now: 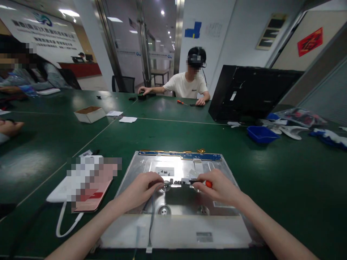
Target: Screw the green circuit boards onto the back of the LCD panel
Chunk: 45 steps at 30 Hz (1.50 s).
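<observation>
A metal display panel [176, 231] lies flat on the table before me, its silvery back facing up. Along its far edge runs a blue circuit strip [168, 155]. Over the panel's middle, a small circuit board [177, 181] with a row of connectors is pinched at its left end by my left hand [148, 184]. My right hand [217, 186] is closed around a screwdriver [208, 183] with an orange-red handle end, at the board's right end. The screwdriver's tip is too small to make out. A thin grey cable [151, 224] hangs down the panel from near my left hand.
Left of the panel lie a white device [58, 189] and a pinkish phone [94, 198], with a white cable [61, 220]. Farther off are an open box [90, 115], a blue tray [261, 134] and a black monitor [249, 94]. A co-worker [187, 85] sits opposite.
</observation>
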Motion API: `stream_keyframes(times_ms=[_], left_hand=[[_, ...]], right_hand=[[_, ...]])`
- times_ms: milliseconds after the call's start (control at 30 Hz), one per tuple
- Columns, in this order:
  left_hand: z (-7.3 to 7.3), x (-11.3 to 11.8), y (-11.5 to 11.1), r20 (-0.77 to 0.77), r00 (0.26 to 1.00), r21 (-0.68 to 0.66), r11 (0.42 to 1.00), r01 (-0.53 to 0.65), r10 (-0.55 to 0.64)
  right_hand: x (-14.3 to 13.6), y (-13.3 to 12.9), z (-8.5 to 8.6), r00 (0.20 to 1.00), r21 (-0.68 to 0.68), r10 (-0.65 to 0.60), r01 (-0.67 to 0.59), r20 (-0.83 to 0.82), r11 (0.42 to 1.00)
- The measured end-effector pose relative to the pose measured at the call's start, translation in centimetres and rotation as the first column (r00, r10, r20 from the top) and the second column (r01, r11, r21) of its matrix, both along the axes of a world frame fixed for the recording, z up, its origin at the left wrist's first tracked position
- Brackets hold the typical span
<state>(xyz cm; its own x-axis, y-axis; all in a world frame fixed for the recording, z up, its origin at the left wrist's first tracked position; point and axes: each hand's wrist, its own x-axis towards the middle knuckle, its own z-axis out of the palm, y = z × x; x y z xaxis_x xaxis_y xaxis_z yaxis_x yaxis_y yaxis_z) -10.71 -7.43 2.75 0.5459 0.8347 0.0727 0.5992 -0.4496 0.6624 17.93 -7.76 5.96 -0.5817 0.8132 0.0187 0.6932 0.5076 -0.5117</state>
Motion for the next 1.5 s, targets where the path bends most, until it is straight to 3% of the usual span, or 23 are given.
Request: stream_keyframes(times_ms=[267,367,500,867,1100,1233,1500], left_hand=[[0.0,-0.1,-0.1,0.008,0.999,0.03,0.999,0.034,-0.035],[-0.4,-0.2,-0.4,0.007,0.997,0.066,0.994,0.081,-0.082],[-0.8,-0.4,-0.7,0.016,0.994,0.086,0.99,0.109,-0.11],[0.2,-0.4,-1.5,-0.047,0.996,0.02,0.997,0.08,-0.079],[-0.7,-0.3,-1.7,-0.073,0.993,0.031,0.995,0.095,-0.093],[-1.1,-0.4,-1.6,-0.074,0.993,0.033,0.995,0.096,-0.093],[-1.4,-0.4,-1.6,-0.055,0.993,0.055,0.993,0.107,-0.104]], right_hand=[[0.2,-1.5,0.0,0.994,0.068,0.049,-0.055,0.094,0.996],[0.2,-2.9,-0.5,0.984,0.109,0.107,-0.123,0.144,0.986],[0.1,-4.5,-1.6,0.979,0.149,0.077,-0.107,0.191,0.983],[1.7,-4.0,-2.1,0.983,0.008,-0.072,0.071,0.167,0.997],[2.2,-3.5,-2.8,0.986,-0.06,-0.072,0.082,0.15,0.995],[3.0,-3.1,-2.2,0.989,-0.08,-0.043,0.055,0.141,0.995],[3.8,-2.8,0.1,0.994,0.013,-0.104,0.103,0.044,0.995]])
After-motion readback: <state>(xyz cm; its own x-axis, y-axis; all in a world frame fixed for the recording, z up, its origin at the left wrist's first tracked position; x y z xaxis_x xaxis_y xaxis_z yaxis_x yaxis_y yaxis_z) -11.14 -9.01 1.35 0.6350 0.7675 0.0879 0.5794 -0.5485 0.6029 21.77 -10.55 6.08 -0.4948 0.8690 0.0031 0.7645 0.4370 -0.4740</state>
